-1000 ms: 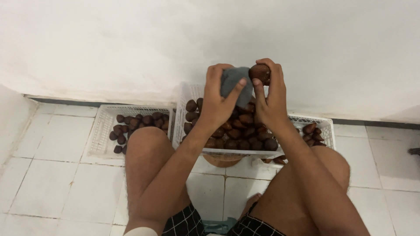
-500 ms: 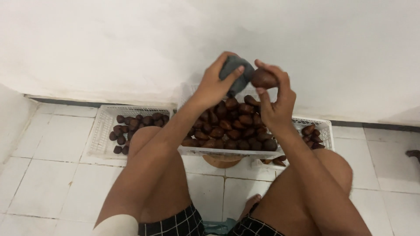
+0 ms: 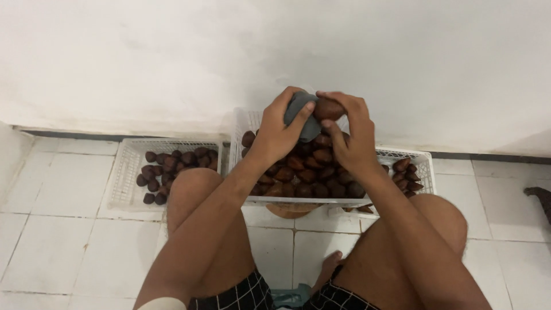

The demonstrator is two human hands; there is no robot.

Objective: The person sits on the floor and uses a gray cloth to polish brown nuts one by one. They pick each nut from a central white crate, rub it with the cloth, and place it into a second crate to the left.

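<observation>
My left hand (image 3: 280, 131) grips a grey cloth (image 3: 301, 117); right hand (image 3: 350, 138) pinches one brown snake fruit (image 3: 328, 109) above the middle basket (image 3: 244, 123). Best rub lightly, turning the fruit, fingers clear of scales.

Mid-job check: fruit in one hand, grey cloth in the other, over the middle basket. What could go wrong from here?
1. The right hand pinches the fruit by fingertips only; rubbed by the cloth in the left hand, it could slip and drop.
2. The middle basket is heaped and seems propped on something, so a knock from a knee might tip it and spill fruit on the floor.
</observation>
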